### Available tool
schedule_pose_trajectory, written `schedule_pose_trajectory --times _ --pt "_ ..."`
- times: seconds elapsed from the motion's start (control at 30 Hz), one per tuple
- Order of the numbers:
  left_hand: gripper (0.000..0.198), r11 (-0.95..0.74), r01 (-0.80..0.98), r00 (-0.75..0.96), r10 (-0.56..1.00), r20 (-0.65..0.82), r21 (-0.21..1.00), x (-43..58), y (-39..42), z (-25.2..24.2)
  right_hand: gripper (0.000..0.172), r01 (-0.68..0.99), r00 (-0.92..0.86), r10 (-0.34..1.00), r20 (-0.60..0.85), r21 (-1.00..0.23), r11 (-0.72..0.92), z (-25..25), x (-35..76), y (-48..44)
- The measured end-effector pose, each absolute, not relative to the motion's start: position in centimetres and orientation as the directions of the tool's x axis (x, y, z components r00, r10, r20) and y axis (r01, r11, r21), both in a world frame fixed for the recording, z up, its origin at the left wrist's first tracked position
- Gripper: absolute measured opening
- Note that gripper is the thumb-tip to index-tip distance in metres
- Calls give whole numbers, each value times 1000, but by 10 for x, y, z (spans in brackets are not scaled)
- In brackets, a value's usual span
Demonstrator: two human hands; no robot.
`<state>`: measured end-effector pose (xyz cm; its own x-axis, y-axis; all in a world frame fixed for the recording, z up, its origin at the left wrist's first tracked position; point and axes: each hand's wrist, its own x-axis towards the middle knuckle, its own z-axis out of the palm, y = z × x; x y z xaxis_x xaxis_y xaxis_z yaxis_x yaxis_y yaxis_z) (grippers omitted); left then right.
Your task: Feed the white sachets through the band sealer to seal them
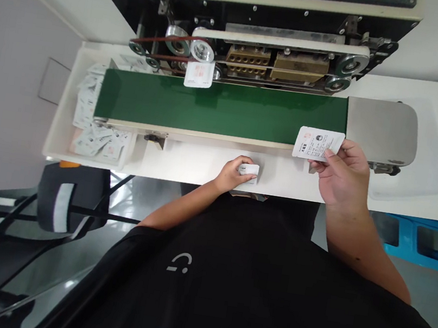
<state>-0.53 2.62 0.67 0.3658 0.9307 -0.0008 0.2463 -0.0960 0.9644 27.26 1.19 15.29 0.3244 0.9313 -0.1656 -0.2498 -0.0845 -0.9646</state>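
My right hand [343, 174] pinches a white printed sachet [317, 144] at the right end of the green conveyor belt [227, 109], beside the steel entry plate [382, 131]. My left hand [234, 174] is closed around a small stack of white sachets [249, 172] at the near edge of the white table [202, 164]. Another sachet [198, 75] hangs in the sealing machine's [257, 43] rollers at the belt's far side, left of centre.
A white tray [59, 129] left of the belt holds several sealed sachets [92, 128]. A clear shallow tray [427, 173] lies at the right. A blue crate [429, 242] stands under the table on the right, and a black chair [69, 202] on the left.
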Motion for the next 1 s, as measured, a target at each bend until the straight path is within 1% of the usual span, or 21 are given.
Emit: schedule_pose_trajectory --times 0.37,0.6,0.67,0.77,0.8,0.83,0.93,1.0 --pt "47 -49 265 353 934 -49 963 -5 27 8 33 -205 380 907 -180 -973 -108 158 289 18" --pt "47 -88 248 356 935 -6 965 -4 29 6 32 -206 385 911 -148 -976 -72 154 298 21" --pt "47 -102 246 358 934 8 964 -5 29 5 38 -219 390 911 -135 -974 -51 152 300 21" --pt "46 -116 242 359 933 22 963 -5 29 3 58 -251 401 905 -140 -967 -39 150 304 22" --pt "46 -118 238 361 932 25 964 -5 29 2 62 -259 397 905 -150 -965 -46 150 307 23" --pt "45 -118 235 361 932 26 965 -5 29 1 62 -263 389 907 -161 -963 -58 151 310 24" --pt "45 -111 236 356 934 21 965 -6 29 -1 50 -265 362 913 -186 -960 -90 153 321 30" --pt "45 -106 238 350 937 17 965 -6 28 -2 46 -263 383 905 -185 -961 -85 155 330 37"
